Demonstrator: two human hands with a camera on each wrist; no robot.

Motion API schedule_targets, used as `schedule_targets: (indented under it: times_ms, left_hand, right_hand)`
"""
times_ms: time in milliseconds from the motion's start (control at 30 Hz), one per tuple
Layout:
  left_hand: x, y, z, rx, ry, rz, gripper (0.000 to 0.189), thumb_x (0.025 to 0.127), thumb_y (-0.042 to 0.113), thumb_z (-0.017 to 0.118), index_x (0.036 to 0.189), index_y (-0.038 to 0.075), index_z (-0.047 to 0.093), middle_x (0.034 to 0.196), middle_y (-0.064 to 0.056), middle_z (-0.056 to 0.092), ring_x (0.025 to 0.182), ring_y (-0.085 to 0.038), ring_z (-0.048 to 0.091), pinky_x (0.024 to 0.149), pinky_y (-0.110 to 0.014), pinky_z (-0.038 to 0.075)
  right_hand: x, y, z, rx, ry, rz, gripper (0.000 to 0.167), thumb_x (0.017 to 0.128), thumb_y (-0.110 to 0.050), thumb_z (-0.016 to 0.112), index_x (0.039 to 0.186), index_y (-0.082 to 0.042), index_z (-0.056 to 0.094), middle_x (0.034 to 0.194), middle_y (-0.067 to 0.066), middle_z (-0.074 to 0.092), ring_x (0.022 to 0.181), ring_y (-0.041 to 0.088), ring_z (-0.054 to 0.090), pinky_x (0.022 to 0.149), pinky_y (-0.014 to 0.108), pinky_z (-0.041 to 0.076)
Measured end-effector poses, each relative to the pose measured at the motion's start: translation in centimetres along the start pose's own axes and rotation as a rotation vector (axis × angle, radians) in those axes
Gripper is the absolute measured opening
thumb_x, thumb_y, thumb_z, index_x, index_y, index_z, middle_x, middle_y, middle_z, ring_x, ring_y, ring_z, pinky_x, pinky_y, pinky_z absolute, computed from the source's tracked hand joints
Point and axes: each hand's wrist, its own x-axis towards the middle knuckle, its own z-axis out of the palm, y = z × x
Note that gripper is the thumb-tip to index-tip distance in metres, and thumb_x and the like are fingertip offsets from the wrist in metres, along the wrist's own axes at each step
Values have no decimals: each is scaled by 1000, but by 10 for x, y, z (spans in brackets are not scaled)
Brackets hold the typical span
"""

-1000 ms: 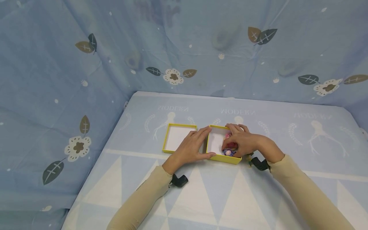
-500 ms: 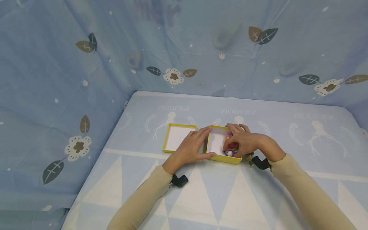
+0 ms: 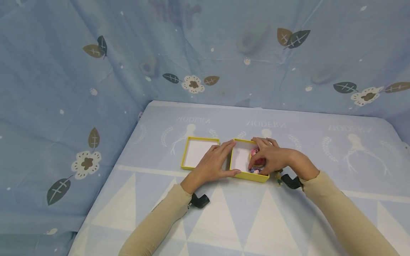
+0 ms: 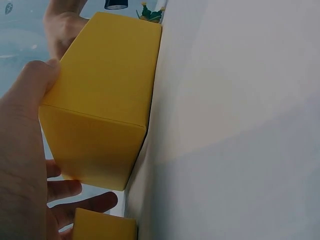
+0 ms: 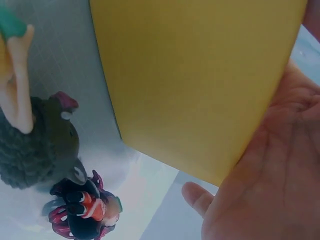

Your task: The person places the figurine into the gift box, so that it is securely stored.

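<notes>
Left hand spreads wide at the box's left edge; right hand, grip unclear, partly covers toys beside bare white bottom.

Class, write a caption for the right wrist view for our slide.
Right hand at a yellow box, with toy figures nearby.

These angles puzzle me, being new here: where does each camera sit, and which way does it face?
Head: on the person's head, looking forward and down at the yellow box; sleeves, left grip and right grip all show.
Left wrist: on that wrist, looking at the box's outer walls; left grip close up, part of right grip beyond.
Right wrist: on that wrist, looking at the box's outside and nearby toys; right grip close up.
Shared: both wrist views show the box from outside.
</notes>
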Motion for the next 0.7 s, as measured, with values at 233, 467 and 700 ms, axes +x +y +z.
schedule_targets:
  times_ms: [233, 467, 700]
  left_hand:
    - [0, 0, -1, -1, -7, 2, 95, 84, 61, 65, 154, 9, 28, 156, -6, 37, 139, -17, 43, 108, -37, 37]
    - [0, 0, -1, -8, -6, 0, 95, 84, 61, 65, 154, 9, 28, 156, -6, 36, 139, -17, 42, 109, -37, 36]
    - [0, 0, 0, -5, 4, 7, 95, 84, 61, 65, 153, 8, 29, 155, -6, 38, 139, -17, 43, 108, -37, 37]
  right_hand:
    - [-2, 1, 2, 10, 33, -21, 25, 77, -22, 78, 98, -35, 76, 153, 24, 19, 144, 46, 8, 107, 72, 5]
    - [-2, 3, 4, 19, 60, -39, 28, 74, -17, 79, 94, -37, 77, 154, 26, 22, 144, 47, 9, 106, 72, 8]
    - [-3, 3, 4, 27, 83, -47, 19, 77, -22, 80, 89, -36, 77, 152, 29, 25, 144, 48, 11, 106, 73, 9]
